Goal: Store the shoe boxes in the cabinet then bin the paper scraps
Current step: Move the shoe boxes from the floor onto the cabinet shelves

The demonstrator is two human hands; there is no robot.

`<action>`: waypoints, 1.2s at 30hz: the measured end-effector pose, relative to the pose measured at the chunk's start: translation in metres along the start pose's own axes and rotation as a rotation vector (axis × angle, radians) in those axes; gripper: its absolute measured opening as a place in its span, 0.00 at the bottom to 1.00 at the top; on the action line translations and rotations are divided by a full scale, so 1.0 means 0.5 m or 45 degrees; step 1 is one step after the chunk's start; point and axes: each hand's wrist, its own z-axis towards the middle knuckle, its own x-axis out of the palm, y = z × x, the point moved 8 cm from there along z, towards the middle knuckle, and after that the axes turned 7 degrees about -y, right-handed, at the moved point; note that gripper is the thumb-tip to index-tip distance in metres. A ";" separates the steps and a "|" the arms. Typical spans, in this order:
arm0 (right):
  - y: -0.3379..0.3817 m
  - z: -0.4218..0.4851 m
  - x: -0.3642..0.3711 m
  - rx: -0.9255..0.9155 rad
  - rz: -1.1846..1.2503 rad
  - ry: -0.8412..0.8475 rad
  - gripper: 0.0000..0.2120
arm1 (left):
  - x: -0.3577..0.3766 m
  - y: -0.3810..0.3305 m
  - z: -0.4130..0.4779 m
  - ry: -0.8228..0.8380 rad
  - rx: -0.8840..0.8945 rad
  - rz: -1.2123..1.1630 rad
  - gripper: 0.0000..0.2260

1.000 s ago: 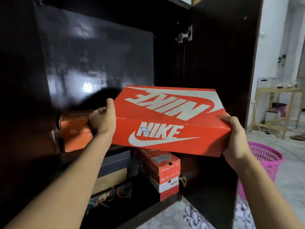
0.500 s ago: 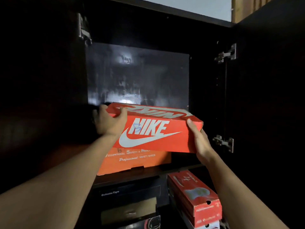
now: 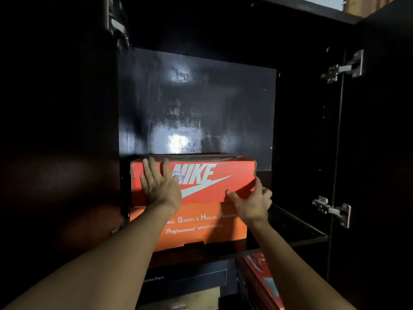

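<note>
A red-orange cardboard Nike shoe box (image 3: 214, 182) sits in the middle of the frame, inside a dark glossy cabinet (image 3: 201, 97); it lies flat on top of an orange cardboard safety-shoe box (image 3: 201, 227), its long printed side facing out, its left end close to the cabinet's left wall; the orange box below stands on a dark shelf (image 3: 297, 233), and its front sticks out a little further than the box above it.

The left hand (image 3: 159, 186) is spread flat against the left part of the Nike box's front face, fingers straight and apart, palm pressed to the cardboard, covering the start of the logo; the right hand (image 3: 252, 202) holds the lower right corner of the same box, thumb laid along the bottom front edge, fingers bent round the right end, slightly blurred.

At the right of the frame the cabinet door stands open, with one metal hinge (image 3: 342, 68) near the top and another metal hinge (image 3: 333, 210) lower down; under the shelf, at the bottom of the frame, a dark blue box (image 3: 190, 280) lies beside a red box (image 3: 261, 280), both partly hidden by the forearms; a bright patch of light reflects off the back panel just above the Nike box.
</note>
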 end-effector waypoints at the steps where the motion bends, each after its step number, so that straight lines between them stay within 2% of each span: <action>1: 0.001 0.007 0.018 -0.020 0.018 0.030 0.48 | 0.017 0.008 0.003 0.066 -0.011 -0.012 0.30; 3: 0.000 0.013 0.058 -0.021 0.108 0.158 0.51 | 0.032 0.021 0.007 0.174 -0.016 -0.046 0.36; 7: 0.016 0.008 0.121 -0.096 0.101 0.403 0.53 | 0.041 0.009 0.008 0.341 -0.017 -0.055 0.38; 13: 0.010 0.002 0.096 -0.150 0.050 0.523 0.35 | 0.026 -0.003 0.004 0.462 -0.092 0.008 0.41; 16: -0.011 -0.028 0.030 -0.182 0.082 0.460 0.31 | 0.013 -0.012 0.002 0.474 -0.114 0.052 0.39; 18: -0.028 -0.055 -0.027 -0.195 0.143 0.391 0.29 | 0.006 -0.043 -0.015 0.443 -0.099 0.064 0.34; 22: -0.099 -0.137 -0.164 -0.158 0.154 0.273 0.21 | 0.004 -0.168 -0.123 0.496 0.163 -0.190 0.20; 25: -0.168 -0.221 -0.286 -0.081 0.160 0.189 0.16 | 0.018 -0.265 -0.284 0.759 0.401 -0.483 0.09; 27: -0.220 -0.281 -0.368 -0.030 0.107 0.112 0.13 | 0.040 -0.304 -0.413 0.992 0.466 -0.588 0.09; 31: -0.326 -0.411 -0.536 0.107 -0.056 -0.128 0.10 | 0.058 -0.368 -0.652 1.275 0.531 -0.775 0.11; 36: -0.473 -0.591 -0.722 0.446 -0.303 -0.289 0.16 | 0.052 -0.449 -0.947 1.702 0.596 -0.864 0.14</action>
